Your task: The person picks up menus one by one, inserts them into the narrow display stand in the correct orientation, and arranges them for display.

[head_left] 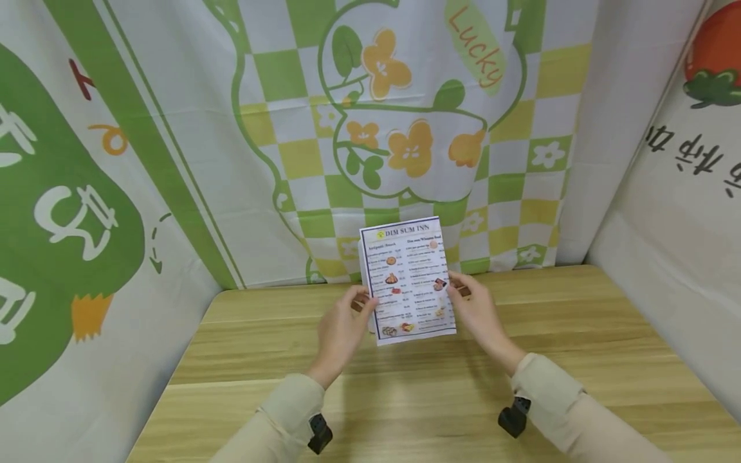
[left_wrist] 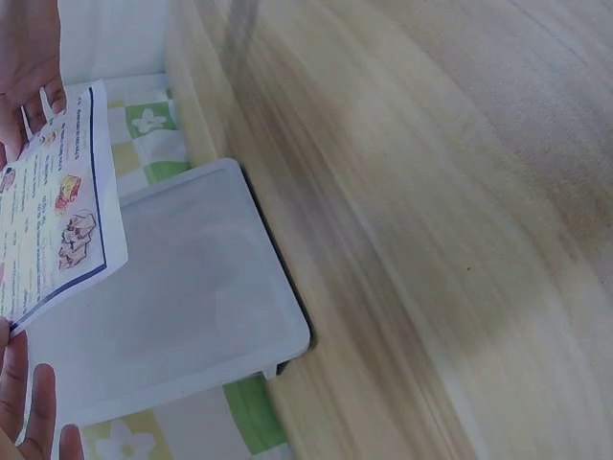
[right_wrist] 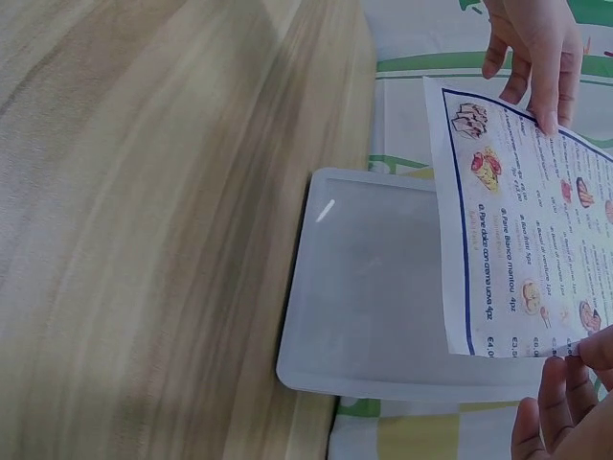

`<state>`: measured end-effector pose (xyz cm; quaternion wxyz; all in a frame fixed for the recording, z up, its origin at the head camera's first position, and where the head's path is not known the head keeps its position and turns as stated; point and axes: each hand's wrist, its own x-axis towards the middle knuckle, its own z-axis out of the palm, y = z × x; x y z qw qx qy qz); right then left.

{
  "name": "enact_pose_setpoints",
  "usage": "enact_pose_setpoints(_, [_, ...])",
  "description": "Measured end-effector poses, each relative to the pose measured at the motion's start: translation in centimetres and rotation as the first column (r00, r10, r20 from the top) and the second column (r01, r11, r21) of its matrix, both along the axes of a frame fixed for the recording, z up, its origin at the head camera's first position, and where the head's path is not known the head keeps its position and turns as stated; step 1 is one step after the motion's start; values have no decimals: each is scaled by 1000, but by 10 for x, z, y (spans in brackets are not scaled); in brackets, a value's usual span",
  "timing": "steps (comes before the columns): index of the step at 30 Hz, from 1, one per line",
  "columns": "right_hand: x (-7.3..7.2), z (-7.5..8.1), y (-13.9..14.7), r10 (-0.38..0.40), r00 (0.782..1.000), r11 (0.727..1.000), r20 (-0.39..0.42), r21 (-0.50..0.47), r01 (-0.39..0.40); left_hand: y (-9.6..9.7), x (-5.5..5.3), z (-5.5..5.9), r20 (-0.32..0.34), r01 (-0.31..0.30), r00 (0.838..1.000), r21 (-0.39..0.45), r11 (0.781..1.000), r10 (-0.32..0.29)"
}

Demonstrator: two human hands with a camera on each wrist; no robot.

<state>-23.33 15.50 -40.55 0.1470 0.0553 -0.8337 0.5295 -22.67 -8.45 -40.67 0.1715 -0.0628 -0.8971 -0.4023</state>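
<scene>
A printed paper menu headed "DIM SUM INN" (head_left: 408,283) is held up between both hands, its text and food pictures facing me. My left hand (head_left: 340,329) pinches its left edge between thumb and fingers. On the opposite edge, my right hand (head_left: 483,316) pinches the sheet at about the same height. Behind the paper, a pale board or panel with rounded corners (right_wrist: 374,278) stands upright on the table near its back edge. The sheet hangs in front of this panel (left_wrist: 192,287) and hides much of it in the head view; its lower corner shows apart from the panel.
The wood-grain table (head_left: 417,399) spreads out beneath both forearms. A green-and-white checked fabric with flowers (head_left: 405,128) hangs behind it. More printed fabric hangs at the left (head_left: 64,212) and right (head_left: 671,206). Each sleeve cuff carries a small black device.
</scene>
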Motion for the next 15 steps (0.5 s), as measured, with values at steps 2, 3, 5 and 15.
enact_pose_setpoints(2, [-2, 4, -2, -3, 1000, 1000, -3, -1, 3, -1, -2, 5, -1, -7, 1000, 12, 1000, 7])
enact_pose_setpoints(3, [-3, 6, -3, -4, 1000, 1000, -3, -3, 3, -2, -4, 7, -1, -12, 1000, 18, 1000, 12])
enact_pose_setpoints(5, [-6, 10, -4, -9, 1000, 1000, -2, -11, 9, -2, -6, 12, 2, -19, 1000, 40, 999, 19])
enact_pose_setpoints(15, [-18, 27, -10, -61, 997, 996, -39, -73, 58, -3, -24, 28, 4, -36, 999, 70, 997, 36])
